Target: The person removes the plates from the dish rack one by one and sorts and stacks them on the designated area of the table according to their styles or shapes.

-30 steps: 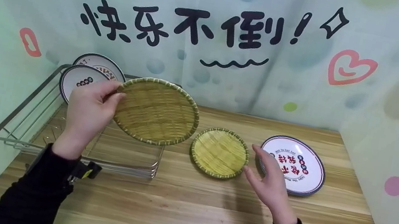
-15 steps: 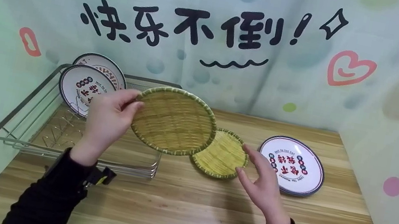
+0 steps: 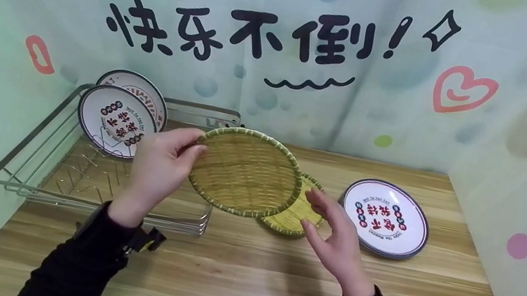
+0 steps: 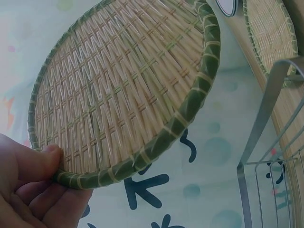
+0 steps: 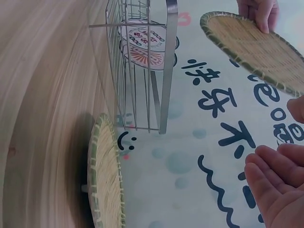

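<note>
Your left hand (image 3: 159, 167) pinches the edge of a large round green-rimmed woven bamboo tray (image 3: 247, 173), held up to the right of the silver wire rack (image 3: 40, 130). Your right hand (image 3: 338, 242), fingers parted wide from the thumb, is farther right of the rack, near a smaller round yellow-green bamboo tray (image 3: 298, 213) on the wooden worktop (image 3: 218, 281).

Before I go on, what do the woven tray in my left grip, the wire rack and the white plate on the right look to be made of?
Woven tray: probably bamboo, natural matte; flat interlaced strips, green-bound edge.
Wire rack: metal, likely steel; thin grey bars with a smooth sheen.
White plate: glossy, with a bright glare; ceramic or melamine, I can't tell which.
</note>
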The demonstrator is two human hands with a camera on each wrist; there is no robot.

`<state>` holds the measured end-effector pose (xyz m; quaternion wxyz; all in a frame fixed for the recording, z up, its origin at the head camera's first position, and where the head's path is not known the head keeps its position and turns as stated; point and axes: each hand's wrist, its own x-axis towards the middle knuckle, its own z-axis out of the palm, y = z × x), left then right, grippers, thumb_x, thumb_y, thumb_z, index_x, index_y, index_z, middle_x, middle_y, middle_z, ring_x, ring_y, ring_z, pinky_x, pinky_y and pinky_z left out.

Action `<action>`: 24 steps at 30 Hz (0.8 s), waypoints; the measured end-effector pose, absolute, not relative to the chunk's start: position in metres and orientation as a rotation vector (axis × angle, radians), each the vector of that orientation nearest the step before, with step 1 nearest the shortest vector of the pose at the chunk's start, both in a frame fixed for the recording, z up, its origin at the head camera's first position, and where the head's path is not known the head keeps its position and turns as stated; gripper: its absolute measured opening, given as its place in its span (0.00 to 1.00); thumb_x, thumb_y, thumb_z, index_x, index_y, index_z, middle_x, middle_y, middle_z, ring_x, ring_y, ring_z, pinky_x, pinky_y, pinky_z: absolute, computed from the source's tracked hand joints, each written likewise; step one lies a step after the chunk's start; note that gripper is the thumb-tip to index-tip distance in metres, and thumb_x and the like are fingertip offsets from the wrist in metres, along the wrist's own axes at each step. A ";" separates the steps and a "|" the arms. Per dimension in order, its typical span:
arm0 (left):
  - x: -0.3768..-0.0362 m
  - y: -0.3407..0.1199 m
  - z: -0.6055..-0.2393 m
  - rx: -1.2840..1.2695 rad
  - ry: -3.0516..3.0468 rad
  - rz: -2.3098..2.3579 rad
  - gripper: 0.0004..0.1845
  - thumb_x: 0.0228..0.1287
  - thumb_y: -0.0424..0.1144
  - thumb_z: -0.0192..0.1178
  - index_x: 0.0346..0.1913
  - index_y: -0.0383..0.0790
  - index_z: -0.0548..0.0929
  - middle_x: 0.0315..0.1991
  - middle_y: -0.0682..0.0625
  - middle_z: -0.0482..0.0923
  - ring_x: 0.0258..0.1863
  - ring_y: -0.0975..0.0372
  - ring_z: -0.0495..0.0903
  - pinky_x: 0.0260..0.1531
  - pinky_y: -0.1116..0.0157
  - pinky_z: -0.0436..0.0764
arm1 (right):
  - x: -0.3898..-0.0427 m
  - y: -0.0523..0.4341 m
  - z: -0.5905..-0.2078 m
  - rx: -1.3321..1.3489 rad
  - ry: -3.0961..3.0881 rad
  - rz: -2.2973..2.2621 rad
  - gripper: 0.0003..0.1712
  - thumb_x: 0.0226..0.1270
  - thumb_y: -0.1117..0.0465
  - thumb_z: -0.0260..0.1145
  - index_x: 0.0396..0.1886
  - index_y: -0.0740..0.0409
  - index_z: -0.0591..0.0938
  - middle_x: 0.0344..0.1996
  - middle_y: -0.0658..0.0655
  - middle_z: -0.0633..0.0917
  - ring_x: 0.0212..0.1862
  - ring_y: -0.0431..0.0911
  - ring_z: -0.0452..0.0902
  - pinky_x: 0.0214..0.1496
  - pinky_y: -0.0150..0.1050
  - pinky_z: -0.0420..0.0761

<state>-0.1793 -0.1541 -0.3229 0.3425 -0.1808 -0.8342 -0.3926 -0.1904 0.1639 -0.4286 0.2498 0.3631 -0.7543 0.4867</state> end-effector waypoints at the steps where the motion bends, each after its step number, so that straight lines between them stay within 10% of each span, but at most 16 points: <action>1: -0.180 -0.153 -0.324 -0.474 -2.168 -1.020 0.06 0.57 0.24 0.67 0.37 0.34 0.88 0.32 0.46 0.88 0.24 0.60 0.83 0.24 0.74 0.80 | -0.190 0.163 -0.428 0.992 -2.050 1.331 0.35 0.55 0.79 0.70 0.65 0.74 0.71 0.56 0.66 0.81 0.56 0.59 0.78 0.61 0.36 0.77; 24: -0.180 -0.130 -0.335 -0.540 -2.161 -1.029 0.05 0.56 0.25 0.69 0.34 0.36 0.88 0.27 0.49 0.86 0.18 0.65 0.77 0.19 0.71 0.76 | -0.161 0.135 -0.387 0.911 -2.068 1.337 0.11 0.57 0.84 0.63 0.40 0.76 0.79 0.26 0.62 0.83 0.25 0.43 0.78 0.26 0.26 0.80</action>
